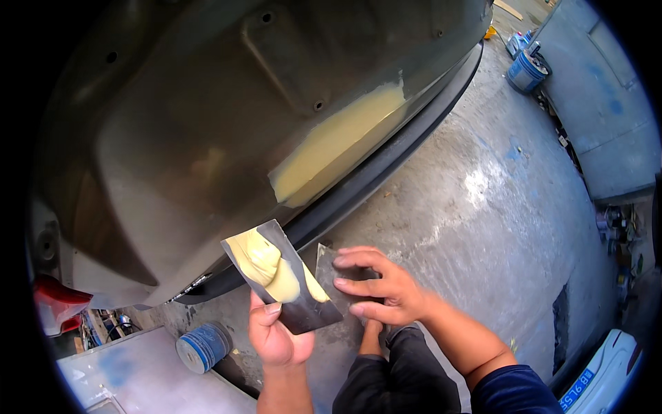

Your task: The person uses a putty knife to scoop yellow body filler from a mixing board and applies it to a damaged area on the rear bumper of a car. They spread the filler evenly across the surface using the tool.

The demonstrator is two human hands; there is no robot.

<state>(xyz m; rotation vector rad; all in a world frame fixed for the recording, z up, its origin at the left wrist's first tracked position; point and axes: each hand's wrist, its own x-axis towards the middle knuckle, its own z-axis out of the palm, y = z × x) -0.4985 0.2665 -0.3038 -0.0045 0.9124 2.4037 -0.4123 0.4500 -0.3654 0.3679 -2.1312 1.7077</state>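
Observation:
My left hand [279,334] grips a dark rectangular plate [307,314], its thumb on the face, which carries thick pale-yellow putty [258,257]. My right hand [383,290], just right of it, holds a thin flat scraper [324,265], fingertips on its face. Above both hands is a worn, dark car body panel [179,124] with bolt holes and a long smooth patch of yellow filler [338,145] along its lower right edge, next to a black trim strip [434,103].
A red tail lamp [58,303] is at left. Blue buckets [203,347] [526,72] stand at lower left and upper right on the concrete floor [483,228]. Loose grey panels [593,96] are at both sides; a white bumper [603,369] is at lower right. My legs [396,379] are below.

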